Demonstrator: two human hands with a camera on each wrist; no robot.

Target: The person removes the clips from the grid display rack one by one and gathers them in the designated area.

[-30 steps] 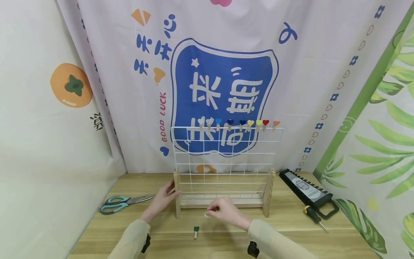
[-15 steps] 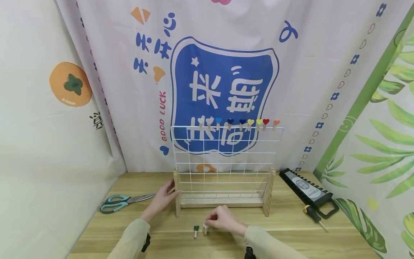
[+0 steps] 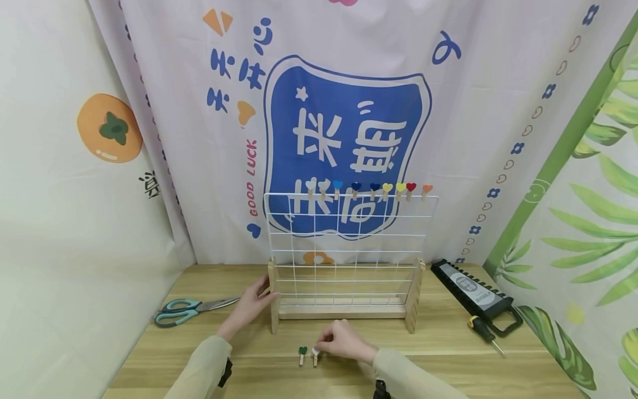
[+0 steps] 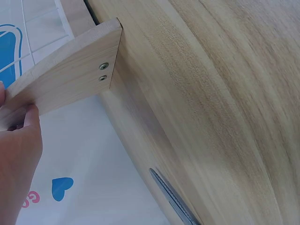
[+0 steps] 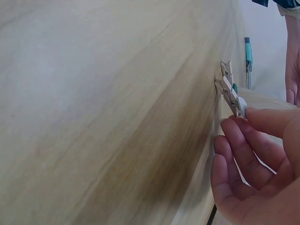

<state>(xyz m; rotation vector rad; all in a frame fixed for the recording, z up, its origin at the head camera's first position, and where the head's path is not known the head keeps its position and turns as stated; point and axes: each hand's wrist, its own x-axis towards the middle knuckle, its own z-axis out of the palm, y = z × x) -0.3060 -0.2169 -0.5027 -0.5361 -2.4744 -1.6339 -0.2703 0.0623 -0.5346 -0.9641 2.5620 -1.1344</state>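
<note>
A white wire grid rack [image 3: 349, 252] stands upright in wooden supports at the back of the table. My left hand [image 3: 249, 308] holds the rack's left wooden upright [image 4: 70, 70], fingers on one side and thumb on the other. In front of the rack, my right hand [image 3: 344, 339] pinches the white heart end of a small wooden clothespin [image 3: 315, 360] down at the tabletop. Just left of it lies a clothespin with a green heart [image 3: 302, 356]. In the right wrist view, thumb and fingertips meet at the white heart [image 5: 242, 107].
Along the rack's top wire sit several heart clothespins [image 3: 375, 190] in white, blue, yellow, red and orange. Scissors [image 3: 191, 311] lie to the left. A black-handled saw in its guard [image 3: 471, 291] and a screwdriver [image 3: 482, 331] lie to the right. A printed curtain [image 3: 224, 166] hangs behind.
My right hand has come down and toward me with the white heart clothespin, bringing it beside the green one. My left hand stays on the upright.
</note>
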